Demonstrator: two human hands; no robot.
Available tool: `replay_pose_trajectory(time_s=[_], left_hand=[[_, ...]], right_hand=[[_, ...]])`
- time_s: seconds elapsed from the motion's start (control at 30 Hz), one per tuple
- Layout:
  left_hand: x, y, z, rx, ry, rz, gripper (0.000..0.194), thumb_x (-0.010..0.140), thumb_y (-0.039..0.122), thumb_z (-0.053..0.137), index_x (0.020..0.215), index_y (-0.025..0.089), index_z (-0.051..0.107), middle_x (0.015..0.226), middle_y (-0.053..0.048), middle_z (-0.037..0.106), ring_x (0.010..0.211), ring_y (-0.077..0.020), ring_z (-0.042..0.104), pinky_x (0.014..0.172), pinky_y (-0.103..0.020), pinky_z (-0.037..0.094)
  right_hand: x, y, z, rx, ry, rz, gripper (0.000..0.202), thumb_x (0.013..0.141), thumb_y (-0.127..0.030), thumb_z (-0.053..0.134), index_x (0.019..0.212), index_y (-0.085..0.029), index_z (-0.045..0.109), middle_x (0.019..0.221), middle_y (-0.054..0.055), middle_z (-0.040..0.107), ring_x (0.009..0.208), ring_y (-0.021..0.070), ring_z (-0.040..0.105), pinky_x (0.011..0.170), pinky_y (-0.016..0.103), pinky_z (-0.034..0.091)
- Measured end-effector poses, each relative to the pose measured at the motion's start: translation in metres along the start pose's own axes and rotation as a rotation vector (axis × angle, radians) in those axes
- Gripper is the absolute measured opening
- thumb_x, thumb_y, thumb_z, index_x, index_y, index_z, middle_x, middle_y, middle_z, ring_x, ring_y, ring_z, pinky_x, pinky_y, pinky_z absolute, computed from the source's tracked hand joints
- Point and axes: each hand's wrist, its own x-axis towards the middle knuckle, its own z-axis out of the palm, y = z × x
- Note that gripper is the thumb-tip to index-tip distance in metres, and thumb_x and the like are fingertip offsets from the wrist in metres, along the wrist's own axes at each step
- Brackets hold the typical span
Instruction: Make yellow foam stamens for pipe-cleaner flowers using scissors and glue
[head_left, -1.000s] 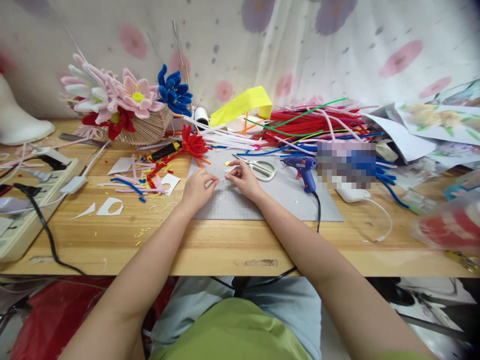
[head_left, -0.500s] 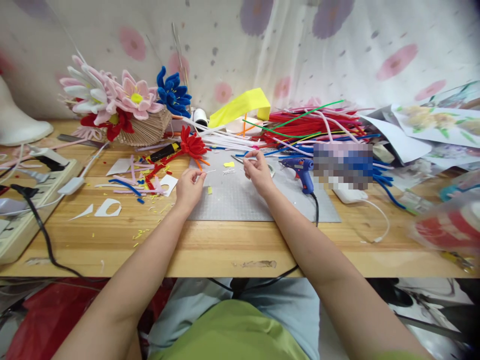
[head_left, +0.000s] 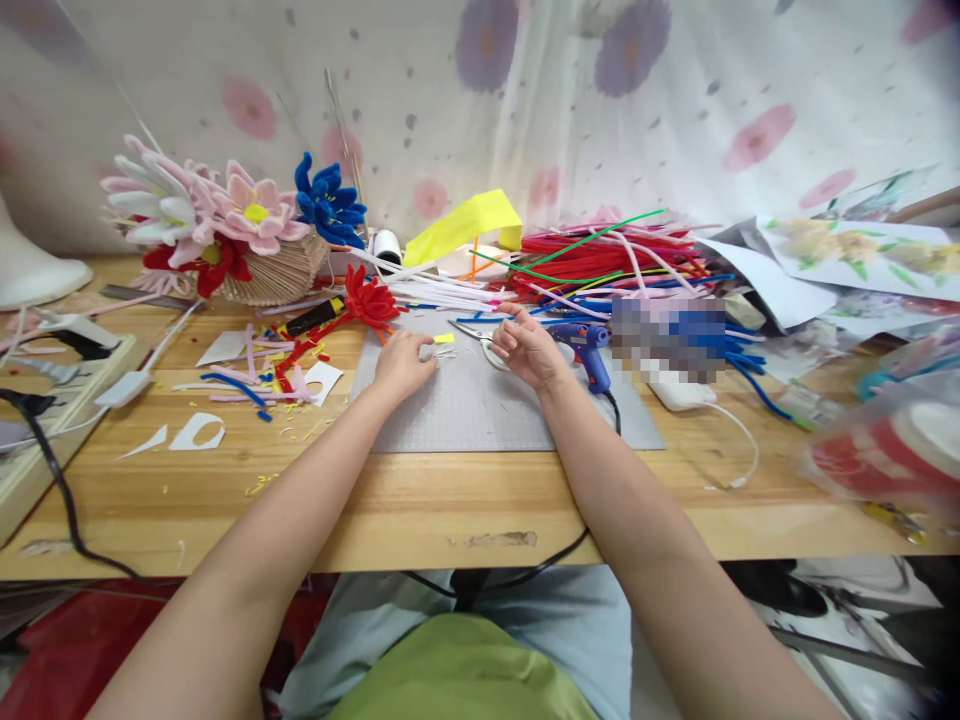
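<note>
My left hand (head_left: 406,365) is low over the grey cutting mat (head_left: 480,420), its bent fingers slightly apart beside a small yellow piece (head_left: 444,339) and several thin white bits (head_left: 445,353). Nothing can be made out in it. To the right, my right hand (head_left: 527,345) is raised with loosely curled fingers, palm partly showing, and no object visible between them. Scissors (head_left: 469,331) lie on the mat, their handles partly behind my right hand. Just right of that hand is a blue glue gun (head_left: 592,355).
A red fuzzy flower (head_left: 367,298) and scattered scraps lie left of the mat. Behind stand a flower basket (head_left: 274,275) and a pile of red stems (head_left: 600,255). A power strip (head_left: 67,430) is at the left, a wrapped cup (head_left: 892,450) at the right.
The view has shifted slightly. My left hand has moved towards the yellow piece, and the white bit formerly in its pinch no longer shows there. My right hand has turned palm up a little.
</note>
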Motion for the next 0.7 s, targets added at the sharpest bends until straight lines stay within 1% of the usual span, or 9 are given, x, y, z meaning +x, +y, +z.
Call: replay_pose_trajectory(time_s=[0.13, 0.2, 0.27, 0.33, 0.37, 0.43, 0.53, 0.6, 0.7], left_hand=[[-0.017, -0.004, -0.004, -0.174, 0.162, 0.012, 0.031, 0.069, 0.016, 0.057, 0.099, 0.018, 0.066, 0.079, -0.003, 0.054, 0.082, -0.0187, 0.053, 0.079, -0.031, 0.044], [-0.025, -0.006, -0.003, -0.286, 0.233, 0.007, 0.029, 0.070, 0.014, 0.055, 0.096, 0.018, 0.066, 0.078, -0.003, 0.055, 0.079, -0.0164, 0.053, 0.076, -0.029, 0.044], [-0.029, -0.008, -0.001, -0.369, 0.285, -0.014, 0.027, 0.070, 0.013, 0.052, 0.092, 0.018, 0.067, 0.079, -0.003, 0.056, 0.076, -0.0148, 0.054, 0.071, -0.027, 0.044], [-0.030, -0.012, 0.001, -0.434, 0.313, -0.049, 0.024, 0.071, 0.014, 0.050, 0.088, 0.018, 0.068, 0.083, -0.004, 0.060, 0.075, -0.0141, 0.055, 0.068, -0.026, 0.044], [-0.029, -0.015, 0.003, -0.473, 0.306, -0.071, 0.023, 0.072, 0.016, 0.050, 0.087, 0.018, 0.068, 0.085, -0.004, 0.062, 0.075, -0.0141, 0.056, 0.068, -0.026, 0.044], [-0.026, -0.020, 0.007, -0.563, 0.247, -0.117, 0.023, 0.075, 0.021, 0.050, 0.087, 0.018, 0.069, 0.086, -0.004, 0.065, 0.076, -0.0144, 0.059, 0.071, -0.026, 0.046], [-0.023, -0.027, 0.012, -0.647, 0.168, -0.160, 0.026, 0.078, 0.029, 0.051, 0.092, 0.017, 0.069, 0.083, -0.004, 0.069, 0.076, -0.0152, 0.062, 0.074, -0.027, 0.046], [-0.023, -0.028, 0.012, -0.615, 0.157, -0.157, 0.029, 0.077, 0.036, 0.054, 0.091, 0.017, 0.070, 0.081, -0.005, 0.070, 0.075, -0.0159, 0.062, 0.074, -0.028, 0.045], [-0.024, -0.026, 0.007, -0.518, 0.136, -0.152, 0.032, 0.077, 0.045, 0.055, 0.083, 0.018, 0.070, 0.079, -0.004, 0.071, 0.075, -0.0170, 0.061, 0.072, -0.028, 0.044]], right_hand=[[-0.001, 0.002, 0.007, 0.070, -0.043, 0.062, 0.030, 0.069, -0.024, 0.068, 0.094, -0.023, 0.051, 0.052, -0.009, 0.036, 0.050, 0.0069, 0.035, 0.052, 0.020, 0.032], [-0.002, 0.005, 0.013, 0.081, -0.057, 0.093, 0.029, 0.067, -0.021, 0.066, 0.093, -0.022, 0.052, 0.053, -0.009, 0.038, 0.051, 0.0070, 0.036, 0.053, 0.021, 0.033], [-0.002, 0.008, 0.018, 0.092, -0.074, 0.104, 0.030, 0.063, -0.018, 0.064, 0.091, -0.021, 0.053, 0.054, -0.008, 0.040, 0.053, 0.0071, 0.038, 0.054, 0.021, 0.034], [-0.002, 0.012, 0.023, 0.097, -0.092, 0.116, 0.030, 0.061, -0.016, 0.062, 0.089, -0.020, 0.053, 0.054, -0.008, 0.042, 0.053, 0.0072, 0.039, 0.054, 0.022, 0.035], [-0.002, 0.015, 0.024, 0.090, -0.101, 0.128, 0.029, 0.061, -0.016, 0.061, 0.089, -0.020, 0.053, 0.054, -0.008, 0.044, 0.053, 0.0074, 0.041, 0.055, 0.022, 0.036], [-0.002, 0.019, 0.027, 0.059, -0.115, 0.160, 0.027, 0.063, -0.019, 0.061, 0.089, -0.019, 0.052, 0.055, -0.007, 0.047, 0.054, 0.0079, 0.044, 0.056, 0.022, 0.038], [-0.003, 0.023, 0.027, 0.003, -0.118, 0.196, 0.027, 0.066, -0.022, 0.063, 0.090, -0.019, 0.052, 0.057, -0.006, 0.053, 0.054, 0.0083, 0.047, 0.057, 0.023, 0.040], [-0.004, 0.024, 0.025, -0.014, -0.098, 0.207, 0.026, 0.067, -0.024, 0.064, 0.090, -0.019, 0.052, 0.055, -0.007, 0.053, 0.051, 0.0081, 0.047, 0.055, 0.023, 0.039], [-0.004, 0.023, 0.024, 0.014, -0.072, 0.184, 0.022, 0.069, -0.028, 0.060, 0.088, -0.019, 0.053, 0.051, -0.006, 0.051, 0.048, 0.0089, 0.046, 0.053, 0.022, 0.038]])
